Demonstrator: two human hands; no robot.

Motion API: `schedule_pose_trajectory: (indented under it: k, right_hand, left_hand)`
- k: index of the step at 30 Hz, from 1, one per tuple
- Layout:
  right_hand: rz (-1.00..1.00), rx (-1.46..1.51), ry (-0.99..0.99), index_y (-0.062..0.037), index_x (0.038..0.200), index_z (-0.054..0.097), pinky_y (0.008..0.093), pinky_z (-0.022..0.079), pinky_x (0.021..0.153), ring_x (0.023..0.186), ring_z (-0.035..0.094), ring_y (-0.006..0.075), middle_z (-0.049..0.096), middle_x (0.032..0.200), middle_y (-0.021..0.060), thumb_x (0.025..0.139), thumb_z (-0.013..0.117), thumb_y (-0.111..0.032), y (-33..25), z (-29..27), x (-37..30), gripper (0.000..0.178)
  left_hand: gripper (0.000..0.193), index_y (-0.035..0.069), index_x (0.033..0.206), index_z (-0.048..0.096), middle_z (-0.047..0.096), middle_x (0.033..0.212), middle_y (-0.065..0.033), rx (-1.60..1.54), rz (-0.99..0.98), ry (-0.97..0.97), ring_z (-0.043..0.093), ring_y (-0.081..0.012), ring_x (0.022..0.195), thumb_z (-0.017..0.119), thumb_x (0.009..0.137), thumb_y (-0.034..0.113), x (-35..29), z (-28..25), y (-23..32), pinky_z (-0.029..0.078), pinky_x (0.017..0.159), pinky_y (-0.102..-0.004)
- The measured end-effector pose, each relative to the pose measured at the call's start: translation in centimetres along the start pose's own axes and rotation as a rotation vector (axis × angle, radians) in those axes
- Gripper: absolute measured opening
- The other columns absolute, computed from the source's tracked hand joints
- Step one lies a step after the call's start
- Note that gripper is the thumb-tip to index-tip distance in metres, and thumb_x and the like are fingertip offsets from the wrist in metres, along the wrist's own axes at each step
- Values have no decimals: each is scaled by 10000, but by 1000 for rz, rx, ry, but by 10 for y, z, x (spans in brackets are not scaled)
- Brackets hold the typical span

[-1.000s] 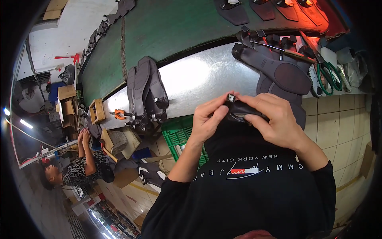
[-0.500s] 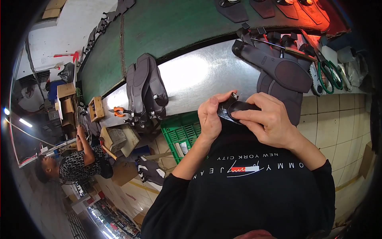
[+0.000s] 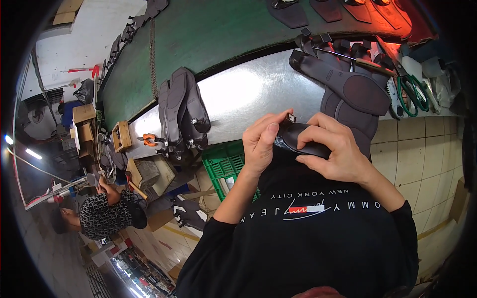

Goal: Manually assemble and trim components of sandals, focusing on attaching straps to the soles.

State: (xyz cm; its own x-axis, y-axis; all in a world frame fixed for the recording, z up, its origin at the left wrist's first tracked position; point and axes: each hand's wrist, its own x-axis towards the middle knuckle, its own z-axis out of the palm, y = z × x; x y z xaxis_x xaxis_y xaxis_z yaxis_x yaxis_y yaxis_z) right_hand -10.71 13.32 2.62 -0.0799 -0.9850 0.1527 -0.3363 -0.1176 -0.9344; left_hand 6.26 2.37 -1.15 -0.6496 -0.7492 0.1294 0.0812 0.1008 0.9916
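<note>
Between my hands, in front of my chest, is a dark shoe sole (image 3: 292, 134) with a glossy end and a small pale square tip. My left hand (image 3: 259, 143) grips that glossy end, thumb raised along it. The curled fingers and thumb of my right hand (image 3: 338, 149) pinch the sole's flatter part; its lower end is partly hidden. Just beyond my right hand, a pile of dark soles (image 3: 365, 94) overlaps on the metal ledge (image 3: 238, 92). More dark soles (image 3: 174, 107) lie stacked to the left, heels toward me.
Behind the ledge runs a green belt (image 3: 208, 39) carrying soles, red-lit at far right. Green-handled scissors (image 3: 415, 94) lie right; orange-handled pliers (image 3: 148, 139) and a wooden box (image 3: 120, 136) left. Below are a green crate (image 3: 214, 171) and a hammer (image 3: 137, 189). A person (image 3: 107, 213) works at left.
My right fingers have gone from lying along the sole to curling around it, thumb lower. My left hand has shifted slightly left. The person at left has leaned and moved their arms.
</note>
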Motion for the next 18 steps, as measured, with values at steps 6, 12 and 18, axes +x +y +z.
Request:
schedule_pose_trajectory:
  k: [6,12,18]
  right_hand:
    - [-127,-106,130,-97,815,626,345,452,619,727,570,253,542,823,71,631,751,-90,4,7,0,223]
    - [-376,-346,138,-114,876,648,327,432,602,707,568,235,556,831,61,637,751,-134,-3,1,5,262]
    - [-212,-249,216,-58,955,596,350,450,574,638,574,252,591,764,88,715,721,-87,1,2,3,271]
  left_hand:
    - [322,-58,1068,653,657,1068,-140,-347,-252,119,603,-172,939,520,937,205,-3,10,3,447,873,-282]
    - [448,-32,1272,499,641,1033,-135,-536,-414,149,616,-179,951,431,983,304,0,21,17,474,887,-320]
    - [441,29,1232,529,621,792,-35,-407,-542,128,518,-43,574,433,984,381,4,15,21,377,433,-174]
